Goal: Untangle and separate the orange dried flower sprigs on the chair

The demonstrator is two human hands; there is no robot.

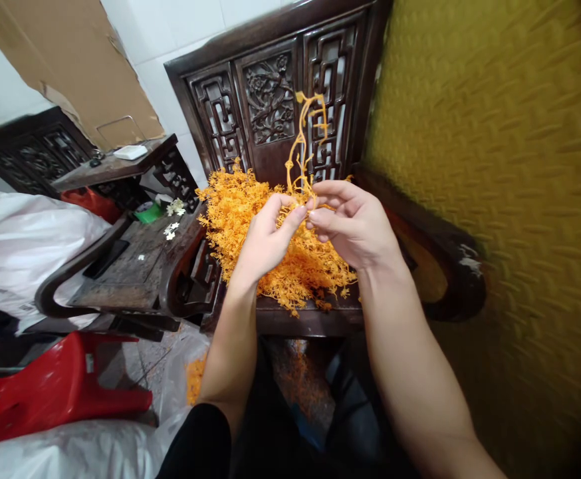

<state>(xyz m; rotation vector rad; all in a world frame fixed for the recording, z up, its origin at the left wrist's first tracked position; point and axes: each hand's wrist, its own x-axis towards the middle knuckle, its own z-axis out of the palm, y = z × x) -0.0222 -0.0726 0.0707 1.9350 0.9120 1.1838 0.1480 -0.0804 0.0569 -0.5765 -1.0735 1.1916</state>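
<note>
Orange sprig [304,143] rises upright at frame centre; we pinch its base with our left hand [265,241] and right hand [355,223], fingertips meeting.

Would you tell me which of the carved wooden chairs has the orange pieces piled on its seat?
The carved chair directly before the hands, its seat heaped with the orange pile; the chair to its left holds only small white bits.

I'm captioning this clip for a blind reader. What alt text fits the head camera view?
Two bare hands, left hand and right hand, pinch an orange branching sprig together above a heap of orange sprigs on a dark carved wooden chair. A red plastic stool lies at lower left.
</note>
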